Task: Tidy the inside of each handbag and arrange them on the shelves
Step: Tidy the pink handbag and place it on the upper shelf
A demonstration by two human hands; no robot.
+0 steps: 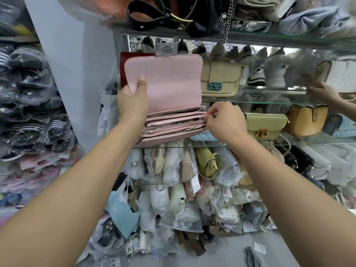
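Location type: retail shop or stockroom for bags and footwear.

Indicators:
- Glass shelves with a mirrored back panel carry single handbags set face-forward: a beige handbag above the right hand and a green handbag just right of it.
- Below both hands, plastic-wrapped bags are packed in rows, one bearing a paper tag.
- Left of the left hand, bagged shoes are stacked high.

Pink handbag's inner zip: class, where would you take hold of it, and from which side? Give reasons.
Pinch the zip pull at the right end of the pink handbag, coming from the right, as the right hand does. The left hand holds the flap up, so the zip lies exposed, its track running leftward.
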